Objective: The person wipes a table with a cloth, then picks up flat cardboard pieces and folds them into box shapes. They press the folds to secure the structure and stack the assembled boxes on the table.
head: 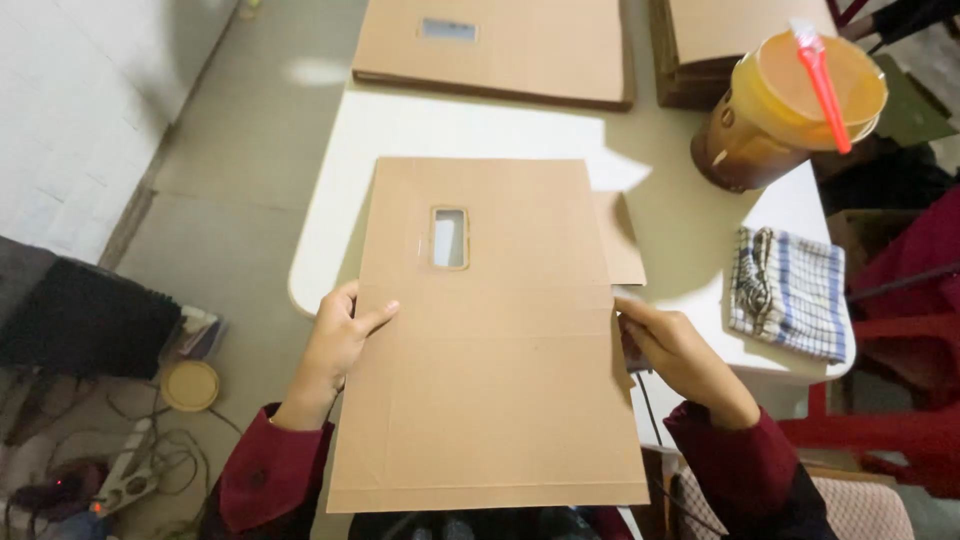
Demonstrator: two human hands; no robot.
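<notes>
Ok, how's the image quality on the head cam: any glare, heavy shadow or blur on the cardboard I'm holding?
Head view: the cardboard sheet is evenly lit and sharp, no glare; a bright patch falls on the white table beyond it, and the sheet casts a soft shadow there. Left hand and right hand look crisp; the floor corners are dim, and straight edges bow slightly from the wide lens.
</notes>
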